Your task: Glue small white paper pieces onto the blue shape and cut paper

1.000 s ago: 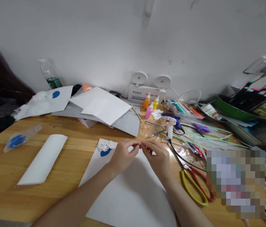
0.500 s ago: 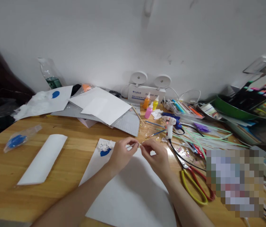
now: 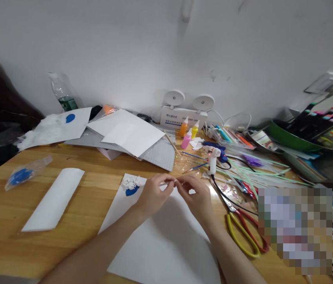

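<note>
My left hand (image 3: 156, 192) and my right hand (image 3: 195, 193) meet fingertip to fingertip above a large white sheet of paper (image 3: 154, 248). Both are closed in a pinch on a small white piece (image 3: 164, 184), mostly hidden by the fingers, so its exact kind cannot be made out. On the sheet's far left corner, beyond my left hand, sit a heap of white crumbs (image 3: 131, 182) and a patch of blue paint (image 3: 132, 191).
To the right lie red-and-yellow-handled scissors (image 3: 243, 232), and a white glue gun (image 3: 213, 161) stands behind them with its cord. A curled white paper (image 3: 54, 201) and a blue-filled bag (image 3: 23, 176) are on the left. Paint bottles (image 3: 186, 139) stand at the back.
The fingertips of both hands have drawn closer together, and the left has shifted slightly right. Everything else looks the same.
</note>
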A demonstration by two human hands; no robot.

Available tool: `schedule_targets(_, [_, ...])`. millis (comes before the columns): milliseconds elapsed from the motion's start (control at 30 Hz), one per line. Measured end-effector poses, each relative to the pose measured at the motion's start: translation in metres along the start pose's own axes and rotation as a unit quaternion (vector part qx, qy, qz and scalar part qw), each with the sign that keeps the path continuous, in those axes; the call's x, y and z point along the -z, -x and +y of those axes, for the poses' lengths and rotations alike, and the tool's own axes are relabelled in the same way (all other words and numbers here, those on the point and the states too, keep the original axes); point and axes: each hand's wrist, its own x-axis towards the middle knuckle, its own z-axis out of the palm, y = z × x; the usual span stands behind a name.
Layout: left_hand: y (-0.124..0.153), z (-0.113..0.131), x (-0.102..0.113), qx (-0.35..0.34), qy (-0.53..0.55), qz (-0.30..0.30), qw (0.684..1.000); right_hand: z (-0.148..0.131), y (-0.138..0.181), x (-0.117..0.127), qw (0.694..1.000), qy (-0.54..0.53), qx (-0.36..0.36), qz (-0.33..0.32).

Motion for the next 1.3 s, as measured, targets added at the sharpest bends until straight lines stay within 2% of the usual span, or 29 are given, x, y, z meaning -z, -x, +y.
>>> schedule_targets(200, [0.0003,-0.0011,-0.0008,-0.002,-0.005,0.005,1.0,0.0022,0.0021,-0.0015,0.998,0.01,0.048,0.026])
schedule_targets(500, [0.0001,-0.0036,0.0,0.026,-0.03,0.043,0.998,-0.001,0.0,0.0028,1.0,-0.005,-0.026,-0.001])
schedule_targets(567, [-0.0004,-0.0033,0.0005,0.025,-0.014,0.04,0.999,-0.0006,0.0,0.0028,0.999,-0.016,-0.028,-0.003])
schedule_targets(733, [-0.0018,-0.0024,0.0012,-0.034,0.013,0.006,0.999,-0.0003,0.0003,0.0026,0.999,-0.029,-0.032,-0.011])
schedule_targets(900, [-0.0023,-0.0036,0.0014,-0.02,0.011,0.039,0.999,-0.0005,-0.0003,0.0029,0.999,-0.031,-0.032,-0.003])
schedule_targets(1300, [-0.0013,-0.0052,0.0014,-0.014,0.003,0.023,1.0,-0.0026,-0.0008,0.0035,0.998,-0.048,-0.011,-0.038])
